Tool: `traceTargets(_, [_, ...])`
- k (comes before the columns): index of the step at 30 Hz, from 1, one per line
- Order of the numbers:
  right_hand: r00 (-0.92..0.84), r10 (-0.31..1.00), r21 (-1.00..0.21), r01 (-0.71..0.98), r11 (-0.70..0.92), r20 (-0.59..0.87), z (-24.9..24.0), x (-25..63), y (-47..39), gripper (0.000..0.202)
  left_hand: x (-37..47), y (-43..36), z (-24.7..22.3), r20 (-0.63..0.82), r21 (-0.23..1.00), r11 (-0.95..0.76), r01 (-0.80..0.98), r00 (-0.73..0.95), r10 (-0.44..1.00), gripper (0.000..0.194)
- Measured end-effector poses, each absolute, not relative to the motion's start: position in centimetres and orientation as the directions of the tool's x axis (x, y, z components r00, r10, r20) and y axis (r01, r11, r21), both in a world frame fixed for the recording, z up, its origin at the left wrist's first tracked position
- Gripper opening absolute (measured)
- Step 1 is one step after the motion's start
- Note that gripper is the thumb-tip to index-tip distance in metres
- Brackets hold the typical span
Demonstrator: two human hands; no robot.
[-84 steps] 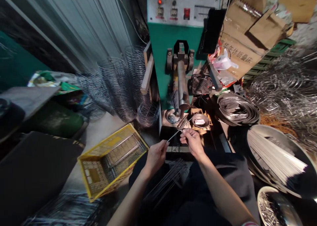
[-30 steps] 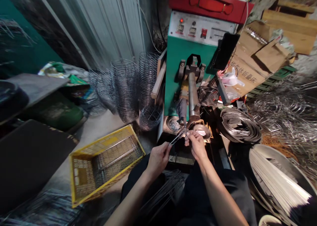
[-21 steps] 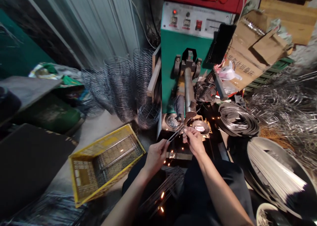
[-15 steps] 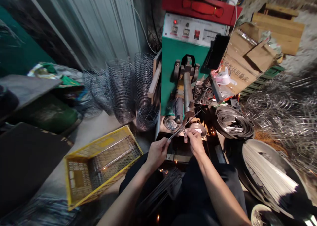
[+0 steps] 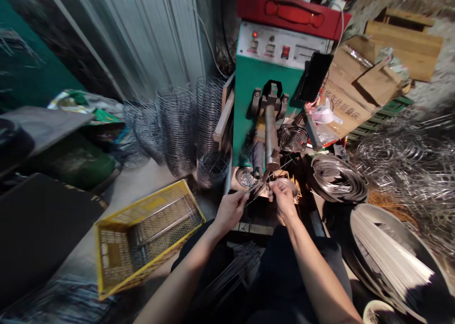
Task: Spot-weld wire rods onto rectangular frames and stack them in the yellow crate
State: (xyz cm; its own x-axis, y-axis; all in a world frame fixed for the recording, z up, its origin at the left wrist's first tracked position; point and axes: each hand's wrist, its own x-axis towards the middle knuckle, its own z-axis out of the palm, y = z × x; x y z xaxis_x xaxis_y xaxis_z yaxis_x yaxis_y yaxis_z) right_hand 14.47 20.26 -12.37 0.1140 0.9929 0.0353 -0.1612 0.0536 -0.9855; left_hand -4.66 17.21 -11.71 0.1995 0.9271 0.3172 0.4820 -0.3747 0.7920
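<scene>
A green welding-type machine with a red top stands in front of me, its thick metal arm reaching down toward my hands. My left hand is closed on thin metal rods just below the machine's tip. Close to the right of the tip, my right hand is pinched at the rods' upper part; what lies between its fingertips is too small to make out. A round dish of small metal pieces sits left of the tip, and another dish is partly behind my right hand.
A yellow crate holding metal rods lies at the left, with wire coils behind it. On the right are coiled metal strips and a large pan of flat strips. Loose rods rest between my legs.
The whole view has shifted slightly. The rods between my hands sit at a different angle, and the sparks seen below my hands and at the right are gone.
</scene>
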Motion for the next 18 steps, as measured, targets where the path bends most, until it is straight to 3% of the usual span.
traceTargets(5, [0.111, 0.993, -0.989, -0.148, -0.009, -0.026, -13.2, 15.6, 19.0, 0.033, -4.9, 17.3, -11.7, 0.256, 0.807, -0.320, 0.497, 0.195, 0.947, 0.035])
traceTargets(10, [0.007, 0.988, -0.986, 0.056, -0.157, -0.156, -14.5, 17.5, 12.9, 0.040, -5.0, 17.9, -11.8, 0.282, 0.771, -0.363, 0.523, 0.230, 0.931, 0.037])
traceTargets(13, [-0.115, 0.967, -0.952, 0.236, -0.196, -0.228, -16.0, 18.2, 8.7, 0.043, -5.3, 17.5, -11.6, 0.319, 0.682, -0.432, 0.590, 0.292, 0.902, 0.035])
traceTargets(18, [-0.344, 0.887, -0.827, 0.558, -0.071, -0.308, -18.7, 17.8, 4.1, 0.035, -10.0, 12.9, -11.3, 0.241, 0.432, -0.446, 0.784, 0.376, 0.895, 0.029])
